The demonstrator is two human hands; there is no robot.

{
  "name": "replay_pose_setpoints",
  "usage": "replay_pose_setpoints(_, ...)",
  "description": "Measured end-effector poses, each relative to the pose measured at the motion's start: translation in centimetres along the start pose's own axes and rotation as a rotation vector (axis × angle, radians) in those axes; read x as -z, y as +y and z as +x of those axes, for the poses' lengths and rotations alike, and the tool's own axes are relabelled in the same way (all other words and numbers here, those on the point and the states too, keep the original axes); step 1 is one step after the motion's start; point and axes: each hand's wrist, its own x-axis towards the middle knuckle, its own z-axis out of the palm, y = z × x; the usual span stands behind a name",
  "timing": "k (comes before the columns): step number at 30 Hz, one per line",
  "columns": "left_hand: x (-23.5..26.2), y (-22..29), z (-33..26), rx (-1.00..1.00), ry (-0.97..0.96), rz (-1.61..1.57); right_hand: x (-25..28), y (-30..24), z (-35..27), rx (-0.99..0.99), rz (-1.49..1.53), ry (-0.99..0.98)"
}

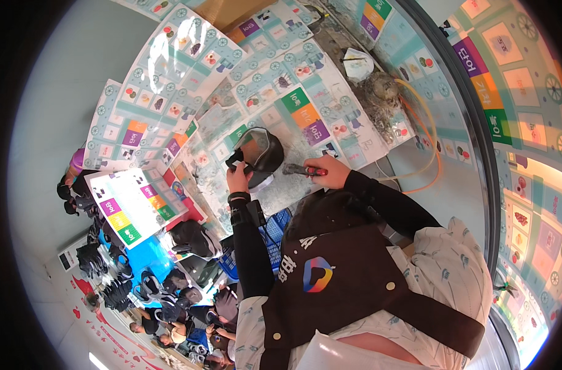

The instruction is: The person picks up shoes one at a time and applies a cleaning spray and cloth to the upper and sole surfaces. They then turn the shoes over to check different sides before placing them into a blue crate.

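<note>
The dark shoe (260, 155) you hold upturned near the middle of the printed sheets (170, 92) covering the bench could twist if your left hand (238, 176), grasping its heel end, loosens. Your right hand (327, 172) is clenched around a red-handled tool (302, 171); a slip might gouge its greyish, worn sole.

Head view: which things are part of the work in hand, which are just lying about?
In use:
- left hand gripping the dark shoe
- right hand holding the red-handled brush beside the shoe
- worktable covered in printed sheets

Lying about:
- white mask
- orange hose
- pile of dark shoes
- blue crate
</note>
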Motion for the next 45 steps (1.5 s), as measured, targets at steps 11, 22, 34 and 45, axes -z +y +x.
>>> replay_pose_setpoints(11, -0.3, 0.3, 0.5, -0.002, 0.015, 0.103, 0.4, 3.5, -0.8, -0.198, 0.011, 0.068)
replay_pose_setpoints(22, 0.7, 4.9, -0.7, -0.286, 0.094, 0.746, 3.3, 3.0, -0.5, -0.138, 0.147, 0.297)
replay_pose_setpoints(34, 0.7, 5.1, 6.7, -0.321, -0.045, 1.240, 2.1, 2.5, -1.4, -0.118, 0.037, 0.106)
replay_pose_setpoints(45, 1.2, 5.0, 7.2, -0.379, -0.058, 1.230, 1.7, 3.3, -0.7, -0.194, 0.057, 0.056)
